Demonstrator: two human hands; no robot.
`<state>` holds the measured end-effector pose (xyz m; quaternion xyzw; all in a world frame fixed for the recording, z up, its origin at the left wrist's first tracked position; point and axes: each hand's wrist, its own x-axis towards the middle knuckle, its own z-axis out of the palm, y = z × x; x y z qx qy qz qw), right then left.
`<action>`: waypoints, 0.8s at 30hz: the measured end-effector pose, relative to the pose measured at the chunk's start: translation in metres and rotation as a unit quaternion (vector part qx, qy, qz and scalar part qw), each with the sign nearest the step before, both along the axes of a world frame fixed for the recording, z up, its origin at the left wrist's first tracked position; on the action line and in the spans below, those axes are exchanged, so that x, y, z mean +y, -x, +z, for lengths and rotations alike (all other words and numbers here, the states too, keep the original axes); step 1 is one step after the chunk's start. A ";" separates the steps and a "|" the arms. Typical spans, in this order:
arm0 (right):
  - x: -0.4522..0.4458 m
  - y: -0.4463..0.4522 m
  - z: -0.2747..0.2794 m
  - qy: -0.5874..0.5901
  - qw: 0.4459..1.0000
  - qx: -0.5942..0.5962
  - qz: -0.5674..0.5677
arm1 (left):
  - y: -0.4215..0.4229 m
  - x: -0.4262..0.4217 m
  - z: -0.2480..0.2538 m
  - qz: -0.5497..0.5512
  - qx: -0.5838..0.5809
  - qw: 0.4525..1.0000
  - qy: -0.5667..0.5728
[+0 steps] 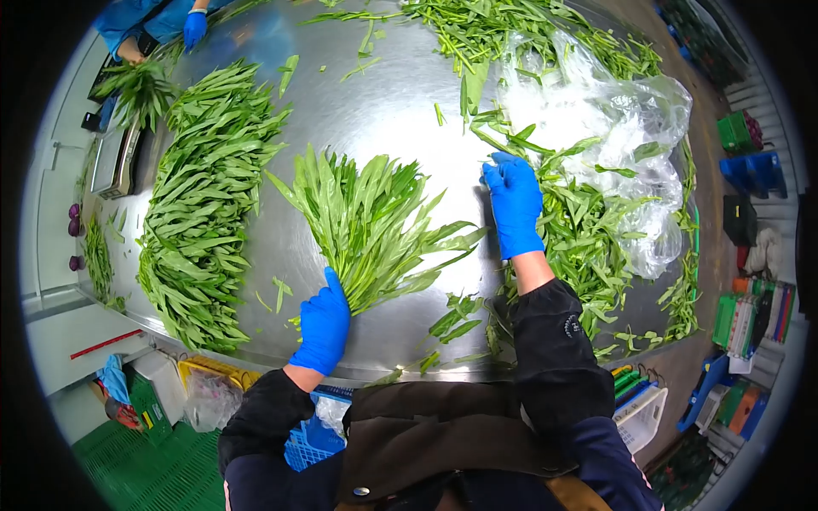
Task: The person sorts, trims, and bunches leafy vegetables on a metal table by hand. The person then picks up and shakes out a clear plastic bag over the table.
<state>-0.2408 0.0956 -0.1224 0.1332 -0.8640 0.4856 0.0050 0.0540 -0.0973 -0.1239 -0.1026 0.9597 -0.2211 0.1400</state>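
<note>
My left hand [324, 325], in a blue glove, is closed around the stem ends of a bunch of water spinach [366, 221]. The leaves fan out upward over the metal table. My right hand [515, 204], also blue-gloved, has its fingers curled together at the left edge of a loose pile of water spinach [584, 243]. A leafy sprig [520, 143] lies just beyond its fingertips. Whether a stem is pinched in those fingers is hard to make out.
A long stack of water spinach bunches [209, 204] lies on the left of the metal table [341, 111]. Clear plastic film [596, 119] covers part of the right pile. At the upper left, a co-worker's gloved hand [195, 29] is near a scale [117, 162]. Crates [639, 417] stand below the table edge.
</note>
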 end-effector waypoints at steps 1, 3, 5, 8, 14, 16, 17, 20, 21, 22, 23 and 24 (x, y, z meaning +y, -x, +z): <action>-0.001 0.002 -0.001 -0.112 0.986 0.120 0.037 | 0.000 0.001 0.001 -0.007 0.003 1.000 0.004; -0.025 0.002 -0.005 0.021 0.989 0.102 0.100 | -0.001 0.001 -0.001 0.001 0.002 1.000 -0.001; -0.066 -0.002 -0.001 0.068 0.985 0.071 0.139 | 0.001 0.002 -0.003 0.009 0.004 1.000 -0.005; -0.124 -0.012 -0.009 -0.013 0.983 0.051 0.174 | 0.000 0.001 -0.003 0.009 0.012 1.000 -0.008; -0.187 -0.024 -0.003 -0.191 0.956 0.011 0.222 | 0.000 0.000 -0.001 -0.001 0.001 1.000 0.006; -0.196 -0.023 -0.030 -0.190 0.948 0.092 0.240 | 0.001 -0.001 -0.001 0.007 0.004 1.000 -0.003; -0.200 -0.022 -0.045 -0.188 0.933 0.173 0.254 | 0.001 0.000 -0.001 0.011 0.008 1.000 -0.013; -0.178 0.017 -0.041 -0.170 0.963 0.173 0.113 | 0.001 0.000 -0.001 0.016 0.005 1.000 -0.024; -0.163 0.025 -0.031 -0.050 0.996 0.068 0.007 | -0.001 0.000 -0.002 0.017 0.003 0.999 -0.028; -0.151 0.038 -0.033 0.033 0.987 0.144 -0.061 | -0.002 0.000 -0.003 0.009 0.005 1.000 -0.009; -0.132 0.048 -0.034 0.058 0.986 0.150 -0.042 | -0.002 -0.001 -0.005 -0.001 0.009 1.000 0.009; -0.113 0.054 -0.029 0.045 0.987 0.155 -0.021 | -0.002 -0.003 -0.006 -0.004 0.011 1.000 0.006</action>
